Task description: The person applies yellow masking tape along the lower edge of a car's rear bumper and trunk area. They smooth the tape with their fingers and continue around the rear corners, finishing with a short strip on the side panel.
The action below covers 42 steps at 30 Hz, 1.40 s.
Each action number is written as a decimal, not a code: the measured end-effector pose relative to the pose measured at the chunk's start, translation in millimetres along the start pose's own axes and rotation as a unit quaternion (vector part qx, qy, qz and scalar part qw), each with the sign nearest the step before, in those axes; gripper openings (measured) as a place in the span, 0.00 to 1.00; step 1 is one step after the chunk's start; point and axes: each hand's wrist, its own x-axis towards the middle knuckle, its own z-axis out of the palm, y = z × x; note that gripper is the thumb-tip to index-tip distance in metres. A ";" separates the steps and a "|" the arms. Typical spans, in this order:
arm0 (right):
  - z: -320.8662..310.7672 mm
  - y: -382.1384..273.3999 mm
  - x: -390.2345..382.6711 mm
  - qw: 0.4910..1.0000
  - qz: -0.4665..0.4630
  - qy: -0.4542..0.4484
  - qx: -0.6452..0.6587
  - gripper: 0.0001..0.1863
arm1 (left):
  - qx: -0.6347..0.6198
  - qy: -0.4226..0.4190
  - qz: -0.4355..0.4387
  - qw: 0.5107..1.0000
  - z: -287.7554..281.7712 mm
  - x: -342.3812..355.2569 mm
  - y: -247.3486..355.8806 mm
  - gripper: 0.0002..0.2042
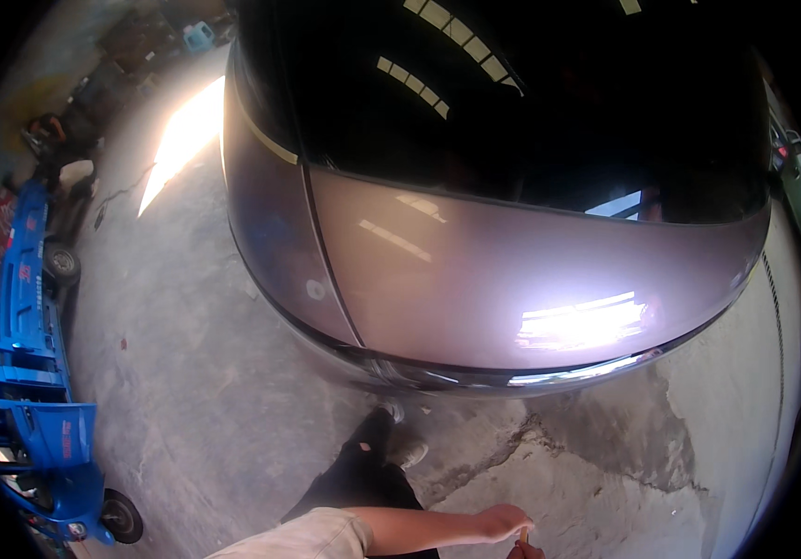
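My left hand (503, 523) reaches across from the lower left, below a beige sleeve, with its fingers closed and bent together. Right beside it, at the bottom edge, part of my right hand (525, 552) shows with its fingers closed. Between the two hands a small yellow stick-like piece (524, 535) stands up from the right hand's fingers. Its kind is too small to tell, and whether the left fingers touch it is unclear. In front of me is a glossy brownish-purple vehicle (475, 270) with dark glass; neither hand touches it.
A blue cargo tricycle (44, 433) stands along the left side. Cracked concrete floor (177, 373) surrounds the vehicle, with a bright sunlit patch at the upper left. A light-blue jug (198, 36) is at the far left. Another vehicle (796, 177) shows at the right rim.
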 end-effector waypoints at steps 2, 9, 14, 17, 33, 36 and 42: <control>-1.5 1.6 -2.9 1.000 0.009 0.004 0.000 0.05 | 0.048 -0.031 -0.009 0.998 -2.1 6.7 10.9 0.14; -3.2 3.1 -3.9 1.000 0.010 -0.006 -0.008 0.05 | 0.118 -0.014 0.041 0.992 56.4 44.8 -39.3 0.16; 4.3 14.8 -2.4 0.999 -0.034 -0.012 -0.018 0.08 | 0.165 -0.021 0.073 0.983 57.7 42.3 -63.6 0.13; 3.2 13.0 -11.8 0.998 0.044 -0.042 0.006 0.09 | 0.149 -0.054 -0.009 0.987 39.6 26.9 -35.0 0.13; 7.8 12.1 -3.6 0.994 0.088 -0.046 0.037 0.09 | 0.147 0.019 -0.082 0.986 48.9 42.0 -51.9 0.11; 7.3 8.9 -5.5 0.992 0.111 -0.043 0.053 0.09 | 0.133 0.060 -0.099 0.984 85.5 60.2 -92.1 0.11; 10.1 22.4 -18.0 0.995 0.085 -0.021 0.043 0.09 | 0.049 -0.002 -0.138 0.989 66.3 45.7 -61.2 0.11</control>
